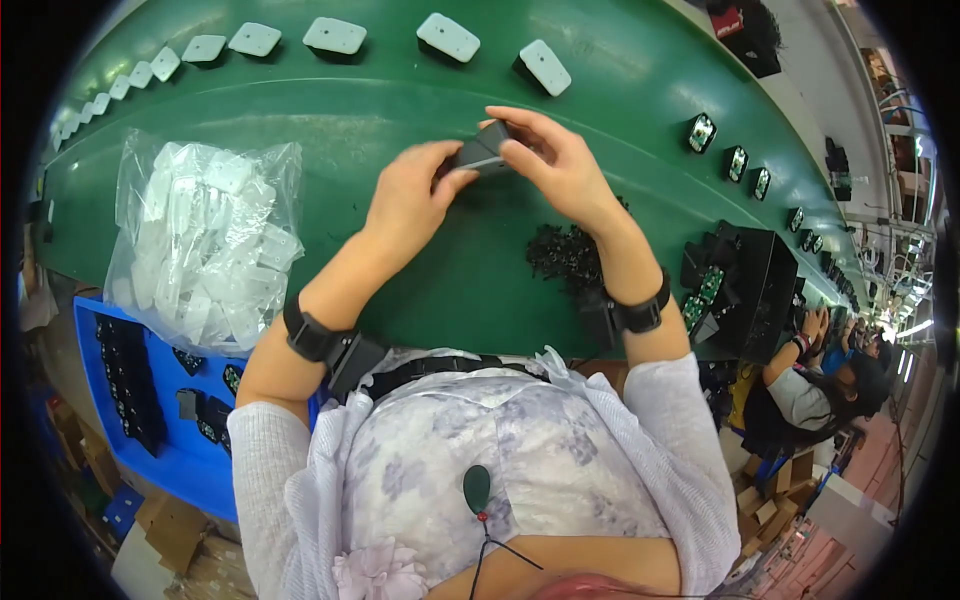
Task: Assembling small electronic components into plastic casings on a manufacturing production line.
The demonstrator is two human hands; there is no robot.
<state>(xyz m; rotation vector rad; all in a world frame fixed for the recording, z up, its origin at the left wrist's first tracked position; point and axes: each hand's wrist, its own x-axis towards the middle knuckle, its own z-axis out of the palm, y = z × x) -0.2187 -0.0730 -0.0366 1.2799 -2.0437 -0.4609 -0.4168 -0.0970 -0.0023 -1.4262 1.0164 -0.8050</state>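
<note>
Head view: a small dark grey housing [482, 152] is gripped above the green bench [420, 280], near its middle. The left hand [410, 195] is closed on its near end, and the right hand [555, 160] is closed over its far end. A clear plastic bag [205, 240], filled with white moulded parts, lies at the left. A blue tray [170, 465] holding black parts is set below it. A heap of small black parts [565, 255] lies just beside the right wrist. White covers [447, 37] are lined along the far edge.
</note>
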